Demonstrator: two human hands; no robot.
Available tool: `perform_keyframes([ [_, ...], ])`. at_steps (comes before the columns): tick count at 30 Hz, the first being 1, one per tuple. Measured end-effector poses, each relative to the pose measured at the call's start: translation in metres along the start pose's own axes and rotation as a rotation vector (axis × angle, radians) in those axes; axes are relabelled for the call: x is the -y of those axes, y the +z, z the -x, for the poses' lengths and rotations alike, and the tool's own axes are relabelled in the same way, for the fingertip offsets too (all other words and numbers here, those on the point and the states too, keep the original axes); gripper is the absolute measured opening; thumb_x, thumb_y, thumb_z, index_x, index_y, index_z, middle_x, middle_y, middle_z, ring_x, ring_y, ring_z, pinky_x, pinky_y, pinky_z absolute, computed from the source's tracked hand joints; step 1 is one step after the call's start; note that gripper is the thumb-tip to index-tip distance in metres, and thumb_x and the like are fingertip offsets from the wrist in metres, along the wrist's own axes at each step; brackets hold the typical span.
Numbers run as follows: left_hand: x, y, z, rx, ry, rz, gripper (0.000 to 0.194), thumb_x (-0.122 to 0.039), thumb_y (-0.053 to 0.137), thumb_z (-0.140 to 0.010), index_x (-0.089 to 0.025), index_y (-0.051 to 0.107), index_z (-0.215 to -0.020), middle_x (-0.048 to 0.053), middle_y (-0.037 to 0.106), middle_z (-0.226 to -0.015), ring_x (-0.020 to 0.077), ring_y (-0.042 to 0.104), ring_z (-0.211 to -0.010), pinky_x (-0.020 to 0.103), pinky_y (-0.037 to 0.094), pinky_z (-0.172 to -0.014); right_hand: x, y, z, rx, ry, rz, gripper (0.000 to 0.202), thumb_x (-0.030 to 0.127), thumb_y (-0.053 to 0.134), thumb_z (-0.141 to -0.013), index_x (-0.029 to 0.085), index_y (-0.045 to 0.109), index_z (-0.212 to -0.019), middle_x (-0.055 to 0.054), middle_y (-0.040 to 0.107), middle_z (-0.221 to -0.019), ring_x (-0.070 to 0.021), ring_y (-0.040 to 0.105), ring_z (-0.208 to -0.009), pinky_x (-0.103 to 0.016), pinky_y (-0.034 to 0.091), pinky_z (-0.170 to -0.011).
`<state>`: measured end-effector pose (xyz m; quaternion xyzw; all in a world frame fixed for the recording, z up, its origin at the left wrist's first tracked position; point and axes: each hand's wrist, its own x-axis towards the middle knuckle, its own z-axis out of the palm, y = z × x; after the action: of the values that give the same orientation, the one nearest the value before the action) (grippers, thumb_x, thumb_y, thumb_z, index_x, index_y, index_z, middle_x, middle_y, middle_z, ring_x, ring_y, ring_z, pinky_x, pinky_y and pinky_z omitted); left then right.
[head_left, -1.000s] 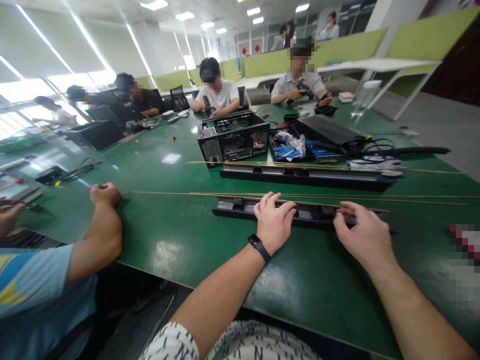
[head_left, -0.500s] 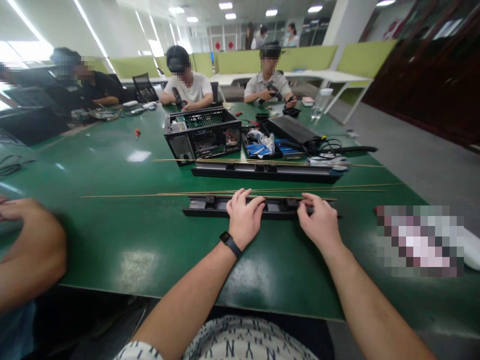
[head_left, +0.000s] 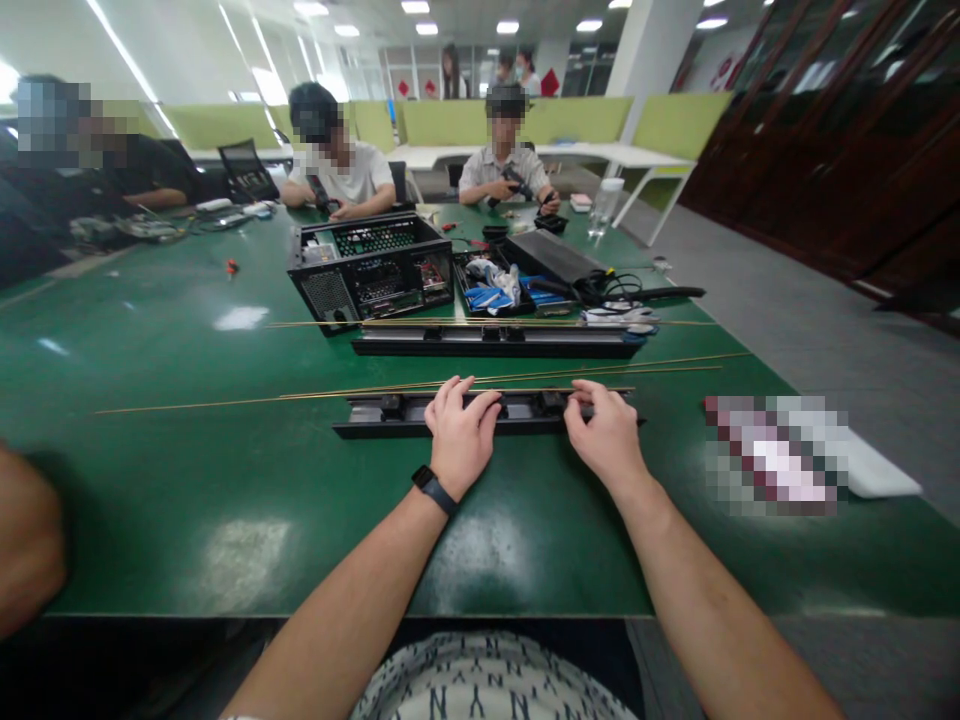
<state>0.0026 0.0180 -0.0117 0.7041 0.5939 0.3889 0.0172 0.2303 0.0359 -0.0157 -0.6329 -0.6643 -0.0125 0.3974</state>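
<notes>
A long black channel with small black blocks inside lies across the green table in front of me. My left hand rests over its middle, fingers bent around the rail; what lies under the fingertips is hidden. Near the channel's right end, beside a black block, my right hand has its thumb and fingers close together on something too small to make out. Thin brass-coloured rods lie along the channel's far edge. Behind them is a second black channel with more rods.
An open black computer case, a tray with blue-white gloves, a dark flat box and a black cable stand further back. A white object lies at right. Another person's arm is at left; people sit across the table.
The camera view has turned slightly to the right, so the table items appear further left. The neighbouring arm shows less. Both hands stay at the same places on the channel.
</notes>
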Motion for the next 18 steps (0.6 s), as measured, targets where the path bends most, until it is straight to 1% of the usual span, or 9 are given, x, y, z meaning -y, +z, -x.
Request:
perform_keyframes([
  [10, -0.0001, 0.0001, -0.0003, -0.005, -0.009, 0.003, 0.024, -0.033, 0.06, -0.101, -0.032, 0.078, -0.117, 0.011, 0.063, -0.144, 0.0316, 0.047, -0.146, 0.057, 0.04, -0.115, -0.0037, 0.001, -0.0006, -0.024, 0.035, 0.051, 0.03, 0.03, 0.055, -0.092, 0.02, 0.069, -0.116, -0.011, 0.079, -0.102, -0.0306, 0.069, -0.1, -0.048, 0.047, -0.097],
  [18, 0.0, -0.0004, -0.0006, -0.008, -0.011, 0.01, 0.024, -0.032, 0.061, -0.1, -0.032, 0.079, -0.116, 0.011, 0.063, -0.143, 0.0327, 0.047, -0.146, 0.057, 0.041, -0.114, -0.0052, -0.0011, -0.0022, -0.067, 0.1, 0.08, 0.029, 0.031, 0.054, -0.091, 0.019, 0.071, -0.112, -0.01, 0.08, -0.101, -0.0313, 0.069, -0.1, -0.047, 0.045, -0.097],
])
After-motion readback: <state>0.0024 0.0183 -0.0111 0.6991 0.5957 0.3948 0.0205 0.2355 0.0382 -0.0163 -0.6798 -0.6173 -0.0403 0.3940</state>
